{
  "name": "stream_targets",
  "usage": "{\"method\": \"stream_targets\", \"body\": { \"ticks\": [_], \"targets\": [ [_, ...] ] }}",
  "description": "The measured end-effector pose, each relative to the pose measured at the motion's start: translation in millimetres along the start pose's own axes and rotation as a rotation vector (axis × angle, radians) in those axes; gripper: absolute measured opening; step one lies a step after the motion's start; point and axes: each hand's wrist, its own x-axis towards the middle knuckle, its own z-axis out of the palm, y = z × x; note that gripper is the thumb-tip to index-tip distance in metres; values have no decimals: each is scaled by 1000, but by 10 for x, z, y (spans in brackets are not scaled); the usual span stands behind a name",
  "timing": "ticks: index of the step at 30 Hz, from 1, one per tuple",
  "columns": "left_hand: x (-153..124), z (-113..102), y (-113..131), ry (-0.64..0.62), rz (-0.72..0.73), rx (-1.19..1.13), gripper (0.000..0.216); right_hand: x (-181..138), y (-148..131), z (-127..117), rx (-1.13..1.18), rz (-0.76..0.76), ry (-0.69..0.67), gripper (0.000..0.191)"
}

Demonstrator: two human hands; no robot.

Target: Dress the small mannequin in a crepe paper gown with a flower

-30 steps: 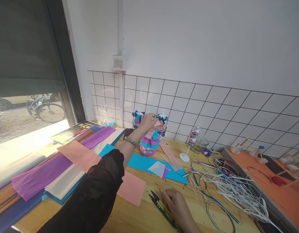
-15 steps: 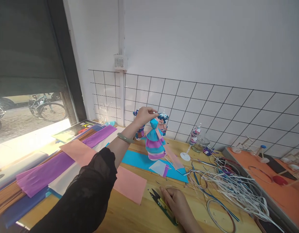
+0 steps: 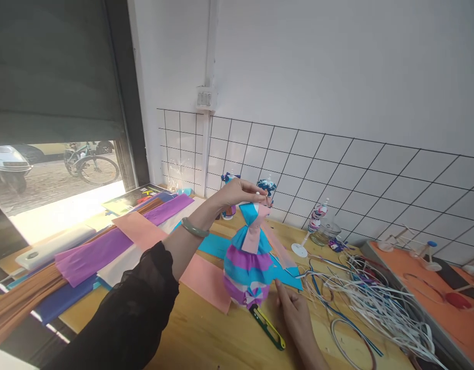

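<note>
My left hand (image 3: 240, 191), in a black sleeve with a green bangle, pinches the top of a paper doll (image 3: 249, 257) and holds it up above the wooden table (image 3: 206, 339). The doll wears a blue, purple and pink striped skirt with a pink strip down its front. My right hand (image 3: 294, 311) rests on the table just right of the skirt, one finger pointing up at it. Green-handled snips (image 3: 268, 329) lie under the skirt, touching my right hand.
Pink, purple, white and blue paper sheets (image 3: 117, 246) cover the left side. Two other dolls (image 3: 267, 187) stand by the tiled wall, beside a small doll on a white stand (image 3: 303, 241). White and blue strips (image 3: 371, 303) tangle at right, next to an orange tray (image 3: 425, 288).
My left hand has lifted the doll from the back of the table and brought it toward me. My right hand has moved slightly right and raised a finger toward the skirt.
</note>
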Motion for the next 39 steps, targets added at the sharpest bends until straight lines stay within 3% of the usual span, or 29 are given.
{"method": "stream_targets", "body": {
  "ticks": [6, 10, 12, 20, 27, 32, 39],
  "targets": [
    [-232, 168, 88, -96, -41, 11, 26, -39, -148, 4, 185, -149, 64, 44],
    [-353, 208, 105, -143, 10, 14, 24, -32, -475, -113, 246, -299, 136, 27],
    [-401, 219, 109, -154, 23, 12, 23, -6, -675, -185, 241, -395, 110, 25],
    [-479, 217, 22, -138, -2, 23, 29, 65, -1297, -292, -177, -893, 22, 30],
    [-514, 208, -98, -119, -22, -44, 26, 108, -1310, -228, -356, -1137, 27, 35],
    [-572, 234, -150, -79, -37, -34, 25, 148, -1279, -181, -393, -1161, 23, 25],
    [-622, 287, -212, 4, -47, -39, 27, 202, -1213, -127, -382, -1176, 18, 29]
  ]
}}
